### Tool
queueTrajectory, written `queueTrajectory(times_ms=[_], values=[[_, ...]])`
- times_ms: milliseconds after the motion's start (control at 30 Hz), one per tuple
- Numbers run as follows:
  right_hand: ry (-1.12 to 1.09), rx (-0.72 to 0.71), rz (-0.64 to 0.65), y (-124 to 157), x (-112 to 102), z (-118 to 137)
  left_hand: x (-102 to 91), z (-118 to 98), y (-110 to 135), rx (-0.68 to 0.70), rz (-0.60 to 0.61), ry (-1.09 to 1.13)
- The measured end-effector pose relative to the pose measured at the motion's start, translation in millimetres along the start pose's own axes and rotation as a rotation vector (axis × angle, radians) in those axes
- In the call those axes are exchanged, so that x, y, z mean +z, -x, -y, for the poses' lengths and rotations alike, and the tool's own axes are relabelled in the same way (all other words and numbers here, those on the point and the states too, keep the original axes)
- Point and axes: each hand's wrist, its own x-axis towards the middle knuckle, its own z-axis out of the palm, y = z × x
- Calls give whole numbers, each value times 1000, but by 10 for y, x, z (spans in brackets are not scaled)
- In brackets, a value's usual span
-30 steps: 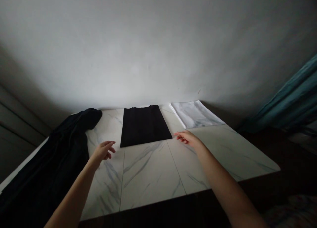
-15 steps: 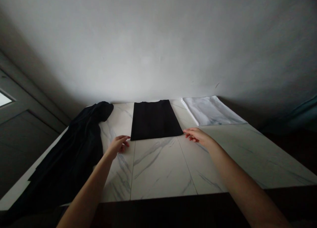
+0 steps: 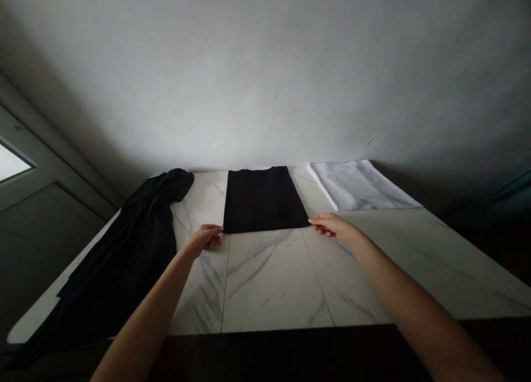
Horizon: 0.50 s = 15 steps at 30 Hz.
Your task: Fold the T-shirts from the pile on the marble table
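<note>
At far left a rumpled black garment trails over the table edge, while the loosely curled left hand sits at the near left corner of a flat, folded black cloth and the half-open right hand sits at its near right corner; in this dim view, neither hand can be told to have hold of it. Beyond lies a folded white cloth on the white marble table, against a plain grey wall.
</note>
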Motion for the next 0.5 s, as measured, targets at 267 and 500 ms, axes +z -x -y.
queueTrajectory(times_ms=[267,500], values=[[78,-6,-64,1,67,175,15,-71,-150,135,-55,-249],[41,-18,-40,36,21,157,84,-27,-118,294,-290,-333]])
